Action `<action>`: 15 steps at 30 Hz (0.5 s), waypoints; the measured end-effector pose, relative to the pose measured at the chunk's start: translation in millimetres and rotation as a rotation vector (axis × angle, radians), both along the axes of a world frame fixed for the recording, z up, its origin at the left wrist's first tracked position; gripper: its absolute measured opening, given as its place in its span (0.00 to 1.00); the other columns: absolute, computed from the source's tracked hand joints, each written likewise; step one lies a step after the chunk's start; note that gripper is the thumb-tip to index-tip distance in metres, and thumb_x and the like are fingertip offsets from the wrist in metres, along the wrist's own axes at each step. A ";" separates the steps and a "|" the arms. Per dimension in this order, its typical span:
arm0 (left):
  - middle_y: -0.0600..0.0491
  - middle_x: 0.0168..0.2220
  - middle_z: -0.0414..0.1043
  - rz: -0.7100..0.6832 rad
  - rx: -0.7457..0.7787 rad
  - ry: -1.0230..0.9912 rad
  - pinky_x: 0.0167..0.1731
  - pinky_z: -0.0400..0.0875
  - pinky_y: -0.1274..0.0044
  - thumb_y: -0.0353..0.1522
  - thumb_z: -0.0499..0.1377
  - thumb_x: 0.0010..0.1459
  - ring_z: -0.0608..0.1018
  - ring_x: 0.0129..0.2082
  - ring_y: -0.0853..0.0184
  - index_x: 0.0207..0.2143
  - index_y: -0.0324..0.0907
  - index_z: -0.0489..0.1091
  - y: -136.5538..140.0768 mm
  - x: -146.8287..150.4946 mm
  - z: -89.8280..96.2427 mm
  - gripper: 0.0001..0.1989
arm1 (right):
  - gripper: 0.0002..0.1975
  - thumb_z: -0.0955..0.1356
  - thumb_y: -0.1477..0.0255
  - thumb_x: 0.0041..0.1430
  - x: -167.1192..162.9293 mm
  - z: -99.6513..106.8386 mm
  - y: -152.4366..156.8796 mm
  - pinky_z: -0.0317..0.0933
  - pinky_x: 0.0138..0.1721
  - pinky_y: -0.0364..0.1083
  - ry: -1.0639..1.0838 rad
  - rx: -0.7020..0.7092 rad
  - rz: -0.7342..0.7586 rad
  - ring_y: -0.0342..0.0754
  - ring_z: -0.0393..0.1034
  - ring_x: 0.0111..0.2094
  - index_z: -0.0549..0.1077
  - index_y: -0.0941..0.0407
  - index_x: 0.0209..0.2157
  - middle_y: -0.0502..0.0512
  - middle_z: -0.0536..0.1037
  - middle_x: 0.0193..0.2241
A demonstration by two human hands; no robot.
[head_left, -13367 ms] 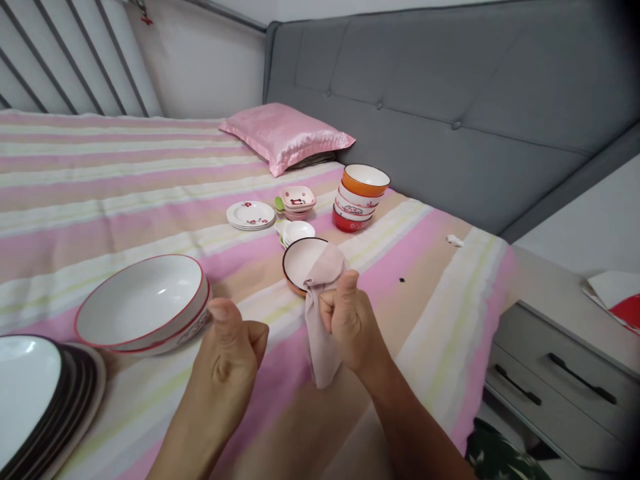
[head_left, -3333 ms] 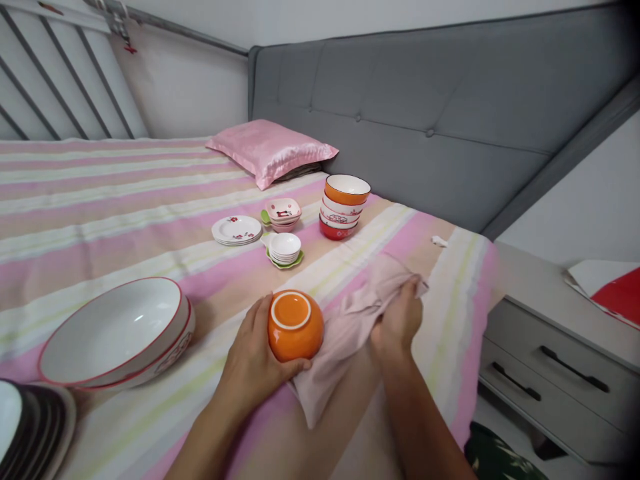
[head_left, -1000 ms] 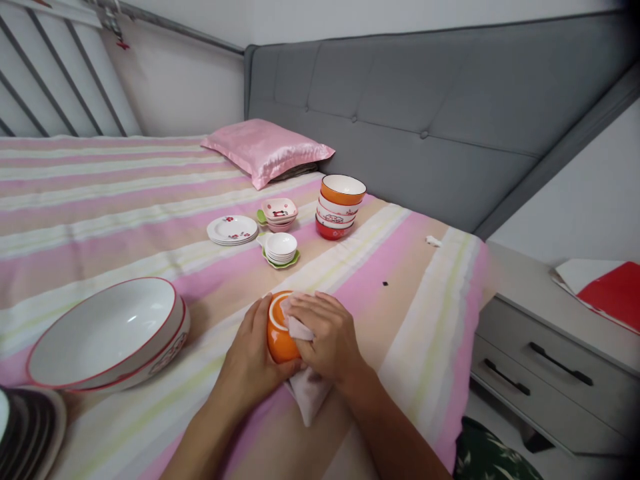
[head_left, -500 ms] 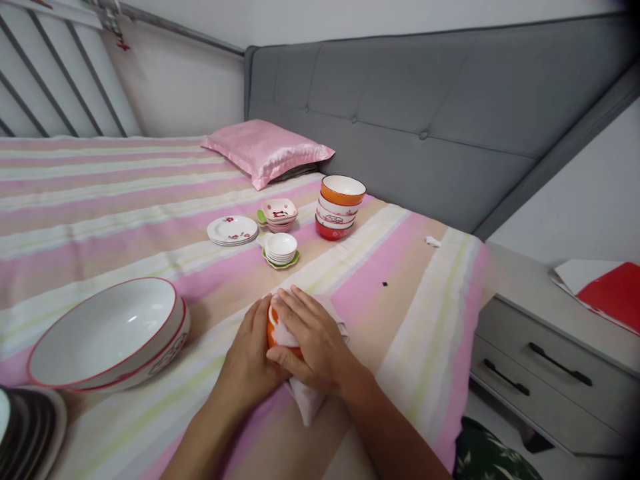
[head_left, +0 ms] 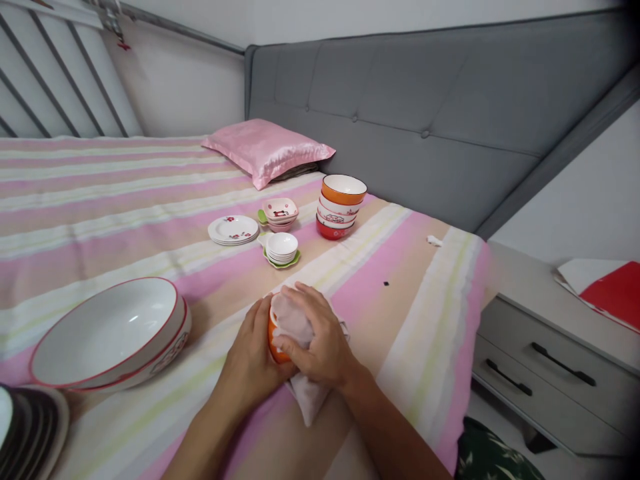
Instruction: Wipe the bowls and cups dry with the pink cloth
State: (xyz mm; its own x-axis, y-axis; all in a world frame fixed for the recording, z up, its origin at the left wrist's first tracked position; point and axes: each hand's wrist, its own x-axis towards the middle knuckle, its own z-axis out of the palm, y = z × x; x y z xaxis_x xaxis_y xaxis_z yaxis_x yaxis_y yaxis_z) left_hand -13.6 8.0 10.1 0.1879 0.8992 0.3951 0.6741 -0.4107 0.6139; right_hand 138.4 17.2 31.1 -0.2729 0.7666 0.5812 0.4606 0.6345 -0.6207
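My left hand [head_left: 254, 348] curls around the left side of an orange bowl [head_left: 277, 348], low in the middle of the head view. A pale pinkish cloth [head_left: 292, 321] lies over the bowl, and one corner hangs down toward me. My right hand [head_left: 326, 343] is closed on the cloth, pressing it against the bowl from the right. Both hands cover much of the bowl, so its full shape is hidden. Beyond them stands a small stack of white dishes [head_left: 283, 244] on a green leaf-edged dish [head_left: 281, 264].
On the striped bed lie large red-rimmed bowls [head_left: 110, 327], dark stacked dishes [head_left: 35, 427], flowered plates [head_left: 233, 230], small pink bowls [head_left: 280, 212] and a bowl stack [head_left: 342, 210]. A pink pillow [head_left: 270, 150] rests by the grey headboard [head_left: 390, 100]. A nightstand [head_left: 555, 353] is at right.
My right hand's fingers have bent and drawn up over the bowl, bunching the cloth, more of which shows. My left hand stays around the bowl.
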 end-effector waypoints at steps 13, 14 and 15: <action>0.40 0.59 0.58 -0.011 -0.077 0.038 0.55 0.64 0.60 0.39 0.66 0.42 0.64 0.58 0.50 0.60 0.40 0.51 -0.4 -1.3 -0.5 0.45 | 0.33 0.62 0.76 0.52 9.4 1.6 -0.5 0.40 0.66 0.54 -0.109 -0.230 0.121 0.51 0.46 0.65 0.57 0.60 0.61 0.58 0.56 0.64; 0.40 0.59 0.58 -0.009 -0.084 0.038 0.55 0.64 0.59 0.39 0.66 0.42 0.63 0.59 0.50 0.60 0.40 0.51 -0.6 -1.5 -0.2 0.45 | 0.34 0.62 0.77 0.50 9.4 1.0 -0.7 0.41 0.66 0.53 -0.082 -0.234 0.121 0.50 0.47 0.65 0.57 0.60 0.60 0.59 0.56 0.64; 0.40 0.59 0.58 -0.004 -0.091 0.037 0.55 0.64 0.59 0.39 0.66 0.42 0.63 0.59 0.50 0.60 0.41 0.51 -0.9 -1.6 0.2 0.45 | 0.34 0.62 0.77 0.48 9.3 0.5 -0.9 0.43 0.65 0.53 -0.047 -0.246 0.113 0.51 0.48 0.64 0.58 0.61 0.60 0.60 0.57 0.63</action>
